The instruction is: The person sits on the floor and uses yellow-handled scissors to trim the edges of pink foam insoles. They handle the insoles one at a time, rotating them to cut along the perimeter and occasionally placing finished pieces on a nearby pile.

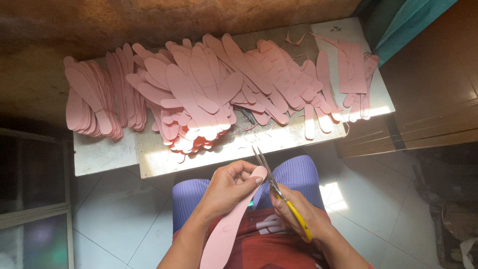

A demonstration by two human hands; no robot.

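My left hand (230, 187) grips a long pink insole-shaped foam piece (230, 223) near its upper end, over my lap. My right hand (298, 215) holds yellow-handled scissors (273, 181) whose blades point up and away, right beside the top edge of the pink piece. Both hands sit just in front of the low table (107, 154).
Piles of the same pink cut-out pieces (199, 94) cover the table, with a bundled stack (92, 102) at its left and flat pink sheets (352, 67) at its right. A brown wall runs behind. Wooden boards (438, 119) lie at the right; tiled floor shows below.
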